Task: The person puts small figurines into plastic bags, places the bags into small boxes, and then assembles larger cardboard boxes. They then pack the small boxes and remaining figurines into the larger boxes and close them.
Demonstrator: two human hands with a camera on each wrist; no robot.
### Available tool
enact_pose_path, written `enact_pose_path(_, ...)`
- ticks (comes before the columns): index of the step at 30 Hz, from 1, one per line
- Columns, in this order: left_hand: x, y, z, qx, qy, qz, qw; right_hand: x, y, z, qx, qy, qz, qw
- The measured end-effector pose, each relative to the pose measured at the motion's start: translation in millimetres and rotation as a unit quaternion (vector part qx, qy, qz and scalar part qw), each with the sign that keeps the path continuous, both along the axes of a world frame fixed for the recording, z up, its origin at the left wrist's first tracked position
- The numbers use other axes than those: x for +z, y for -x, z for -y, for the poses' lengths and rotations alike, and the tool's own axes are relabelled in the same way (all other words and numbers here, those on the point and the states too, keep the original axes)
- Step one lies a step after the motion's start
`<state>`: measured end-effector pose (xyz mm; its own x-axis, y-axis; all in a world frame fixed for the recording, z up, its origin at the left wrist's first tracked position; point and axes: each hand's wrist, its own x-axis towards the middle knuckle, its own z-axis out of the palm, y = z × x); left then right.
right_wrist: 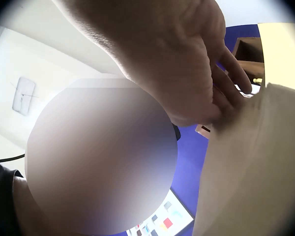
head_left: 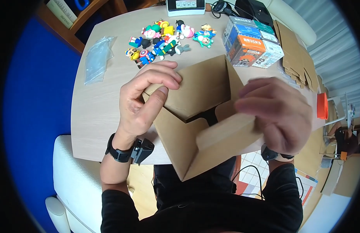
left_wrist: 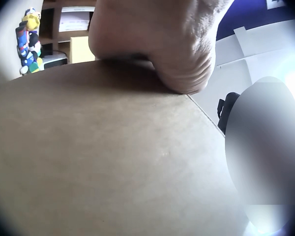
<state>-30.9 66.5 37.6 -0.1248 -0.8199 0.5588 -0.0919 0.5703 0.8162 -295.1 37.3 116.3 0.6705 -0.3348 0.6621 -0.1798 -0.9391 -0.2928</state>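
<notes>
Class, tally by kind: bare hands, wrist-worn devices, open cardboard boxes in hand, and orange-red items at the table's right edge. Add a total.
Bare hands: 2 (left hand, right hand)
Wrist-worn devices: 2 (left device, right device)
Open cardboard box: 1
Orange-red item: 1
Total: 6

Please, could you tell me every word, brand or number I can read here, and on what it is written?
"BRICKS", on the orange box
"BRICKS", on the box at the back of the stack
Smaller print on the stacked boxes: too small to read.
Pale spine on the shelf: too unclear to read.
Screen of the white device: too small to read.
</notes>
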Motion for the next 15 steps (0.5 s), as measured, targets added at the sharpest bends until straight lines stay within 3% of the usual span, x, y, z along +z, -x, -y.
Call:
enact_pose_path(5, -1.4, 1.7, 1.1, -0.005, 0.000, -0.028, 1.000, 1.5, -10.2, -1.6, 0.008, -0.122, -0.088, 0.989)
enact_pose_path(9, -3.9, 2.3, 2.0, -0.004, 0.027, -0.018, 0.999, -7.5, -11.9, 4.2, -0.036, -0.094, -0.177, 0.979)
enact_pose_path(15, -5.9, 1.2, 4.7, 0.002, 0.044, -0.009, 0.999, -13.0, -15.1, 9.1, 0.003, -0.112, -0.190, 0.975)
